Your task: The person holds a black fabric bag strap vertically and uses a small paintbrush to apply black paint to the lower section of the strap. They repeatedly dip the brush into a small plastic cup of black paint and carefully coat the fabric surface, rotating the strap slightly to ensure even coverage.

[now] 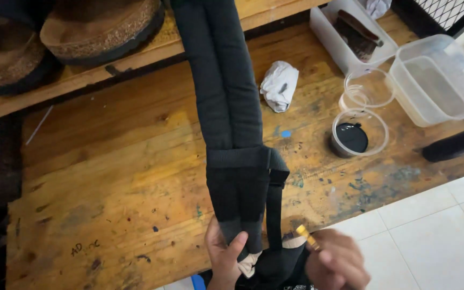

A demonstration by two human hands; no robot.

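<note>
A long black padded strap (226, 91) runs from the top of the view down over the wooden workbench (108, 177) to my hands at the bottom edge. My left hand (224, 255) grips the strap's lower end, thumb on its front. My right hand (336, 263) is closed around a thin tool with a gold-coloured ferrule (307, 236), its tip near the narrow black webbing that hangs beside the padded end. A pale cloth shows between my hands.
A crumpled white cloth (279, 85) lies on the bench. To the right stand a round clear cup with black liquid (358, 134), an empty clear cup (369, 88), a clear tub (439, 80) and a white tray holding a brush (350, 32). Cork-soled sandals (100, 27) rest on the upper shelf.
</note>
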